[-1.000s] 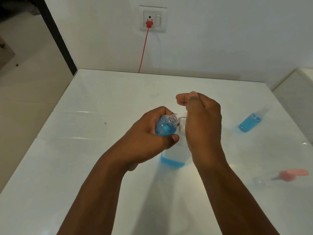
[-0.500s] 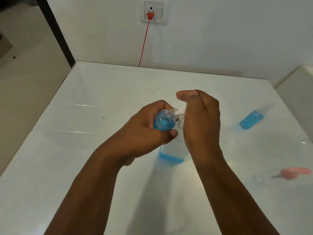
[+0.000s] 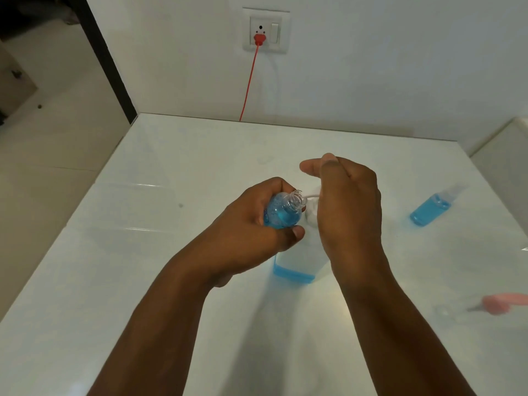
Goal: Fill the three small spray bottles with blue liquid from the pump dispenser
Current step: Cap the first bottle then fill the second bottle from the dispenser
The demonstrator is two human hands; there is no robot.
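A person's left hand (image 3: 251, 224) holds a small clear plastic spray bottle (image 3: 283, 214), uncapped and partly filled with blue liquid, its fingers and thumb curled round the body in a firm grip. The bottle is tilted, its open neck touching the thin white spout (image 3: 311, 197) of a clear pump dispenser (image 3: 294, 267) standing on the glossy white worktop (image 3: 143, 252); a band of blue liquid sits at the dispenser's base. The right hand (image 3: 348, 207) rests on the pump head with its fingers bent down over it. Well apart to the right lies a second small bottle of blue liquid (image 3: 431, 210). A pink pump top (image 3: 503, 302) lies near the right edge.
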